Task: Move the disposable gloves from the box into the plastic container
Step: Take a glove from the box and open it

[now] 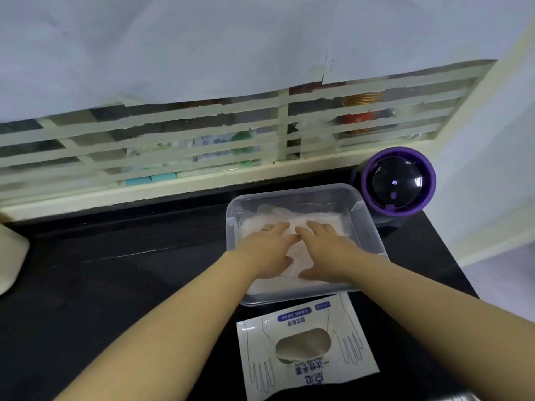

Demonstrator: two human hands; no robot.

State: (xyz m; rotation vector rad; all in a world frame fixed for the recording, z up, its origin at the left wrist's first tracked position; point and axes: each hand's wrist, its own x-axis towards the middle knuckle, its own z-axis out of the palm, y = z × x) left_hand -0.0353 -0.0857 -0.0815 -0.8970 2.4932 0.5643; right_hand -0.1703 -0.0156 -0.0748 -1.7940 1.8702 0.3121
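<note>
The left hand [267, 250] lies flat, fingers straight, and presses on the disposable gloves [327, 219]; it grasps nothing. The gloves are a pale, thin stack directly under both palms, inside the plastic container [289, 191].

The first risk is on this side. Such film is light and probably clings to skin, so if the palm lifts quickly, the top sheets can rise with it and come out over the wall.

Just beside it, with fingertips almost touching, the right hand [324, 250] presses in the same way, also flat and released. If one palm leaves before the other, I think the stack can spring up on the free side and lose its shape.

The container itself looks light on the smooth dark counter [115, 270]. A push which is not straight down can slide it away from the wrists.

Below the wrists, the box [333, 322] lies flattened. I cannot tell if some gloves remain inside its opening.

Beyond the right fingertips stands a round purple device [398, 183], near the container's far corner; a sliding container can knock it.
</note>
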